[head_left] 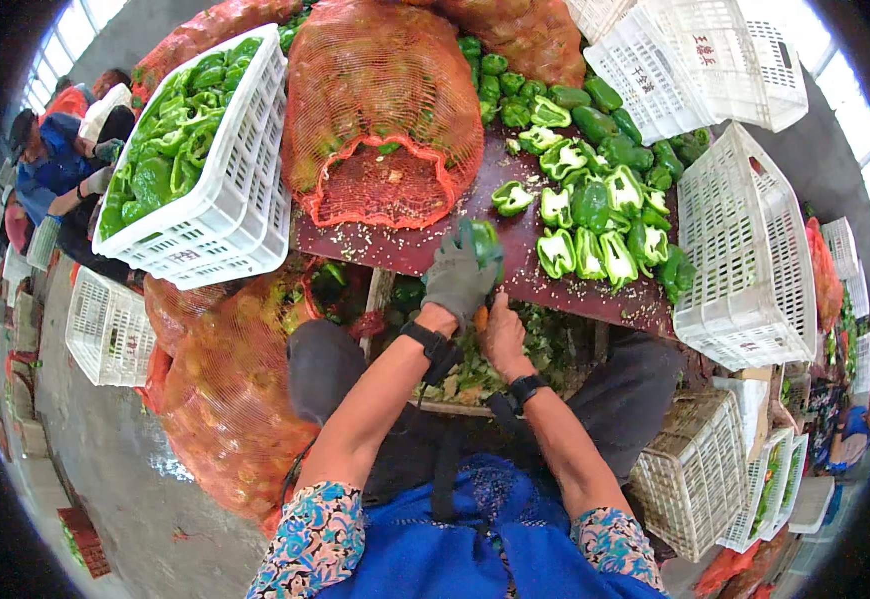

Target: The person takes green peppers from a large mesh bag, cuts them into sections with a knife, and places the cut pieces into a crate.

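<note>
My left hand (451,278), in a grey glove, grips a green pepper (483,243) above the front edge of the dark red board (405,247). Just below it, my bare right hand (503,332) is closed on a small tool with an orange handle (482,318); its blade is hidden. Cut green peppers (585,250) lie on the board to the right, their pale insides showing, among scattered seeds. An orange mesh sack (375,90) lies open-mouthed on the board behind my hands. Under the board, between my knees, is a heap of green and pale scraps (545,349).
A white crate of peppers (235,190) stands at the left. White crates (735,260) line the right, with others stacked (655,70) behind. More mesh sacks (225,399) lie beside my left knee. Co-workers sit at the far left (50,170) and far right (850,439).
</note>
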`<action>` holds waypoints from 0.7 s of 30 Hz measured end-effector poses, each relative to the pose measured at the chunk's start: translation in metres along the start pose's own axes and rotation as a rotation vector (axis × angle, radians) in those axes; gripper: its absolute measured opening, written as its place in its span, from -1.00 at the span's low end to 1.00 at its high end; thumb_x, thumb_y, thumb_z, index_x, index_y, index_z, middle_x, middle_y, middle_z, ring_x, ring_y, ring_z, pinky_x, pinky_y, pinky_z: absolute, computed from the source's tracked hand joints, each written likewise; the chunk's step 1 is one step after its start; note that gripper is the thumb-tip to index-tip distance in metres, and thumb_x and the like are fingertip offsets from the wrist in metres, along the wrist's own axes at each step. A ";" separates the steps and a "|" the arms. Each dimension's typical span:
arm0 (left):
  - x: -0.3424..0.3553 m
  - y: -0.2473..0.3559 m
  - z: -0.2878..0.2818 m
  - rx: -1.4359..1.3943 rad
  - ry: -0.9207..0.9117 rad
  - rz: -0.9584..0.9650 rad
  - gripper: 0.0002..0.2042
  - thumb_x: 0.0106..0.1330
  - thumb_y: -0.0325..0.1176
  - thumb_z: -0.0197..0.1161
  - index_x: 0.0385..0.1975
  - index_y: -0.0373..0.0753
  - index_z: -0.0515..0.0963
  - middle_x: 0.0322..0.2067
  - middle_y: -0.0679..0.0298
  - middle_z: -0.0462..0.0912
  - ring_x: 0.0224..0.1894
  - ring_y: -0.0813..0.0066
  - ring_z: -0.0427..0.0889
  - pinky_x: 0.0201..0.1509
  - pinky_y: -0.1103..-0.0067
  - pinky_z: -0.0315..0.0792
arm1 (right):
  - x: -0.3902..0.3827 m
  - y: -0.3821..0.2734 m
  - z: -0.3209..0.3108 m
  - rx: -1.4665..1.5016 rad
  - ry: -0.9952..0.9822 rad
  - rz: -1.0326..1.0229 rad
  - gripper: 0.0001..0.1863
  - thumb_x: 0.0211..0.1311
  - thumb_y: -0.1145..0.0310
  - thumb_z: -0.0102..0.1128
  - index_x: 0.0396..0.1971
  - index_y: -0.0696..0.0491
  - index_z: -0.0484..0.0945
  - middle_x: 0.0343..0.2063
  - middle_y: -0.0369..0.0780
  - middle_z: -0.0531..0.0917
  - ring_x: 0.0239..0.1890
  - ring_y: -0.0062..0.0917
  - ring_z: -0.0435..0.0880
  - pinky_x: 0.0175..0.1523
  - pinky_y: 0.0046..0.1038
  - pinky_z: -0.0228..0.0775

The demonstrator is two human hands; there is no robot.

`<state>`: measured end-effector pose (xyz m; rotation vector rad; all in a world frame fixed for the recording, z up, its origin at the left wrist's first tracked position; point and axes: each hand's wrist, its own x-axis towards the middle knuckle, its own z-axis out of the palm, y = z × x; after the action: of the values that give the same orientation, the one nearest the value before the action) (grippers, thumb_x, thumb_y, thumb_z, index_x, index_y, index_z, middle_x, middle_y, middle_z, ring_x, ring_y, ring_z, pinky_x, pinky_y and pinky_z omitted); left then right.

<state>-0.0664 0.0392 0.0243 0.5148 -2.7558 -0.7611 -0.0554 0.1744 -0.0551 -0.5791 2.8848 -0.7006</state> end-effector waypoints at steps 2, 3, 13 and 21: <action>0.005 -0.008 0.008 -0.235 -0.059 -0.073 -0.23 0.26 0.06 0.17 0.35 -0.22 0.05 -0.05 -0.26 0.48 -0.10 -0.22 0.59 -0.05 0.14 0.49 | 0.003 0.014 -0.004 0.109 -0.033 -0.060 -0.43 0.21 0.44 0.18 0.18 0.30 0.21 -0.43 0.12 0.63 -0.43 -0.04 0.65 -0.44 -0.13 0.42; 0.009 -0.016 0.010 -0.338 -0.059 -0.091 -0.24 0.26 0.03 0.18 0.35 -0.22 0.04 -0.09 -0.23 0.52 -0.12 -0.21 0.60 -0.07 0.15 0.51 | 0.007 0.015 -0.003 0.184 0.044 -0.041 -0.50 0.14 0.52 0.19 0.09 0.25 0.30 -0.45 0.04 0.62 -0.53 -0.22 0.64 -0.49 -0.23 0.43; 0.020 -0.065 -0.006 -1.230 -0.092 -0.457 -0.61 0.41 -0.23 -0.05 0.17 -0.25 0.34 -0.17 0.18 0.64 -0.24 0.40 0.66 -0.22 0.50 0.57 | 0.019 0.030 -0.032 0.907 -0.196 0.190 -0.85 0.36 0.36 -0.03 -0.24 0.13 0.39 -0.65 -0.24 0.50 -0.73 -0.56 0.44 -0.63 -0.45 0.27; 0.029 -0.026 0.026 -0.402 0.044 -0.223 -0.42 0.33 -0.11 0.14 0.32 -0.15 0.20 -0.05 -0.19 0.55 -0.03 -0.21 0.56 0.02 0.15 0.42 | 0.045 0.021 -0.075 0.215 0.508 -0.068 -0.71 0.21 0.30 0.26 -0.26 0.13 0.36 -0.54 -0.02 0.49 -0.49 -0.04 0.50 -0.38 -0.13 0.31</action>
<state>-0.0944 0.0188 -0.0072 0.7438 -2.4335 -1.2998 -0.1194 0.2055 0.0005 -0.5351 3.1788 -1.3202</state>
